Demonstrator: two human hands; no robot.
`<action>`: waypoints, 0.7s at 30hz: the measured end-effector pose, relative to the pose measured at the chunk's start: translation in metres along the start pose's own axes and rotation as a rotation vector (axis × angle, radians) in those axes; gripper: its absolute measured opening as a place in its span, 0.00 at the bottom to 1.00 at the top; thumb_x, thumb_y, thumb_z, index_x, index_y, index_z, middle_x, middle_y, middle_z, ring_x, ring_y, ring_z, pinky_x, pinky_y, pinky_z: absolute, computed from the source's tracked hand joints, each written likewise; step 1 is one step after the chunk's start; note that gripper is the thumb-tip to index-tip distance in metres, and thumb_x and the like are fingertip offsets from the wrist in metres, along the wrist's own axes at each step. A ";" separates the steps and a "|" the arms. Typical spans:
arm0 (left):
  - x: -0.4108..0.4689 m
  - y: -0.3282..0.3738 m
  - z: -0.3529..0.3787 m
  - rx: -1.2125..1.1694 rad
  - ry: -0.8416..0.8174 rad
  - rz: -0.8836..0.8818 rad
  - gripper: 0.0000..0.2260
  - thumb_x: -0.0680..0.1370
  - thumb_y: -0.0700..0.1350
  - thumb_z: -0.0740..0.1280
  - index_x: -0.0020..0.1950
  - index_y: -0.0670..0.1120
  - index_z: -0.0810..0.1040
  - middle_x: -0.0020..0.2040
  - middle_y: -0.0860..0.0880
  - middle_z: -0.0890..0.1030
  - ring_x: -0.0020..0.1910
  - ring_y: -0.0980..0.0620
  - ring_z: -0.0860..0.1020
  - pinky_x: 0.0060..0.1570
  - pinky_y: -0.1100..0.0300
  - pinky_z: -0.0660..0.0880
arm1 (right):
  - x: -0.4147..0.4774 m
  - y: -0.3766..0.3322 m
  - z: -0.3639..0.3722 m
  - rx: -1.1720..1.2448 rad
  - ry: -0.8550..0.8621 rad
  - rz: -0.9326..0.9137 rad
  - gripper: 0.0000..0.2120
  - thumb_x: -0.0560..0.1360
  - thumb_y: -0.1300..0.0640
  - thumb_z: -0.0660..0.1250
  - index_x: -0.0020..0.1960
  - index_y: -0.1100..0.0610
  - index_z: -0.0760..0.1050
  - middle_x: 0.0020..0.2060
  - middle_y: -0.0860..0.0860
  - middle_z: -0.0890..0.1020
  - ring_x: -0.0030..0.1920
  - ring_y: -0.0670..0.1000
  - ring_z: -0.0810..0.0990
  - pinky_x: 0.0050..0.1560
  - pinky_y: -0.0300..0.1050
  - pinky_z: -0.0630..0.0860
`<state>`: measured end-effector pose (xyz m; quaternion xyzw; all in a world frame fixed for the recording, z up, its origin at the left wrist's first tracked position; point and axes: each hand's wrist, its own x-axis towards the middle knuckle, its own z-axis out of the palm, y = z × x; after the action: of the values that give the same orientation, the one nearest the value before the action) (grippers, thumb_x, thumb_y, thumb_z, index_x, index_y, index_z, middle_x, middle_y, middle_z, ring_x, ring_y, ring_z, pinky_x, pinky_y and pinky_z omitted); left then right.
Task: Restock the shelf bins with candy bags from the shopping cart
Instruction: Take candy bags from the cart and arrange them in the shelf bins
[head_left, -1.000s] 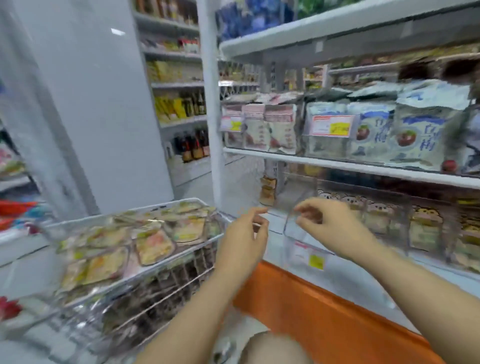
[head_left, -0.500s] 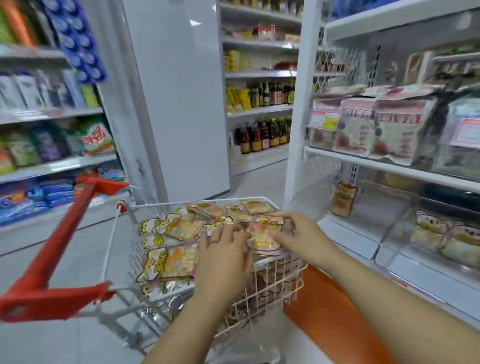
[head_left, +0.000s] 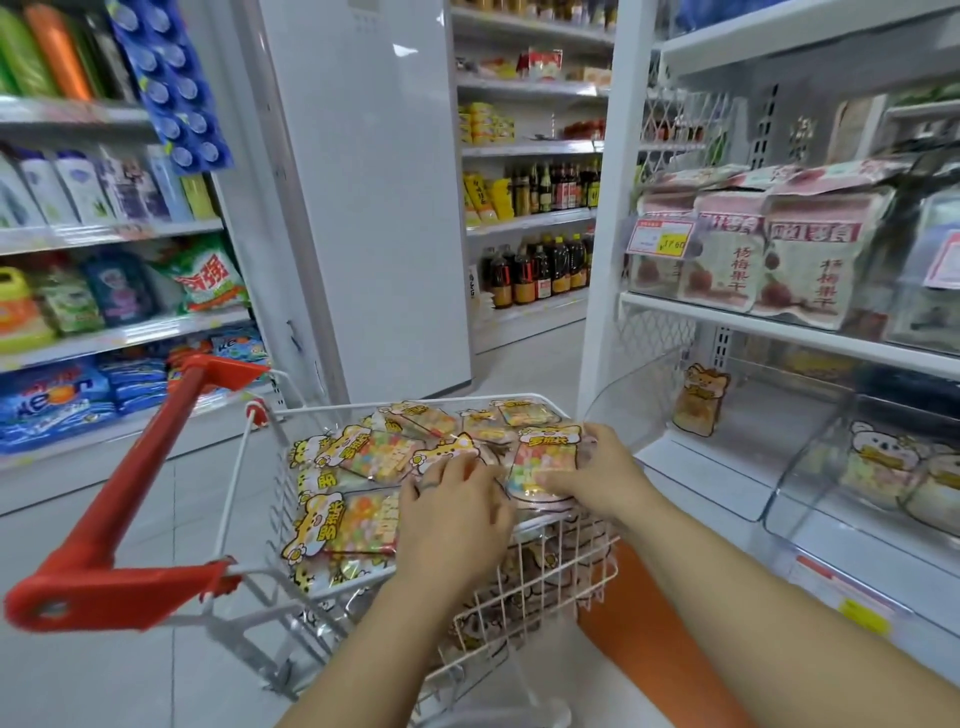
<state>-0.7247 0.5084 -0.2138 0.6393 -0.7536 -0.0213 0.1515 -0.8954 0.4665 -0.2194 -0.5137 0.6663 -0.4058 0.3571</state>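
Note:
A white wire shopping cart (head_left: 260, 457) with a red handle (head_left: 130, 493) stands before me, heaped with clear candy bags (head_left: 379, 452) printed with yellow cartoon animals. Both hands are on the pile at its right end. My right hand (head_left: 602, 478) grips the near edge of one candy bag (head_left: 543, 460). My left hand (head_left: 452, 519) lies on the bags beside it, fingers bent over them. To the right, on the lowest shelf, a clear bin (head_left: 649, 395) holds one bag at its back, and a second bin (head_left: 857, 478) holds a few.
Shelves of dried-fruit packs (head_left: 795, 260) hang above the bins. An orange base panel (head_left: 649, 639) runs under the lowest shelf, close to the cart. Detergent shelves (head_left: 104, 291) line the left side; bottles (head_left: 540, 265) stand at the aisle's far end. Grey floor lies left of the cart.
One second ago both hands were at the clear bin on the lowest shelf. My view and both hands have swung left to the cart, and the hands now rest on the candy bags.

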 end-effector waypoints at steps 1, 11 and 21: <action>0.000 -0.001 -0.001 -0.009 -0.005 0.000 0.19 0.82 0.58 0.57 0.73 0.60 0.68 0.77 0.56 0.63 0.77 0.51 0.60 0.75 0.44 0.53 | 0.000 0.002 -0.001 0.071 -0.026 0.025 0.39 0.65 0.62 0.81 0.71 0.54 0.65 0.59 0.51 0.80 0.58 0.53 0.80 0.61 0.54 0.78; 0.002 -0.007 -0.002 0.015 -0.014 0.026 0.19 0.81 0.59 0.57 0.72 0.60 0.69 0.75 0.56 0.65 0.75 0.52 0.62 0.75 0.46 0.54 | -0.004 0.015 -0.038 0.444 0.056 0.170 0.35 0.74 0.68 0.71 0.77 0.53 0.61 0.64 0.61 0.77 0.33 0.50 0.76 0.30 0.43 0.70; -0.007 0.009 -0.010 -0.089 0.072 0.081 0.15 0.82 0.58 0.58 0.68 0.60 0.73 0.67 0.60 0.72 0.68 0.56 0.71 0.78 0.45 0.47 | -0.029 0.029 -0.052 0.866 0.142 0.174 0.27 0.77 0.72 0.65 0.73 0.55 0.69 0.55 0.59 0.83 0.42 0.55 0.85 0.43 0.54 0.82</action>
<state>-0.7299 0.5179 -0.2036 0.6014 -0.7711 -0.0257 0.2077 -0.9474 0.5085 -0.2227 -0.2296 0.4985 -0.6502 0.5254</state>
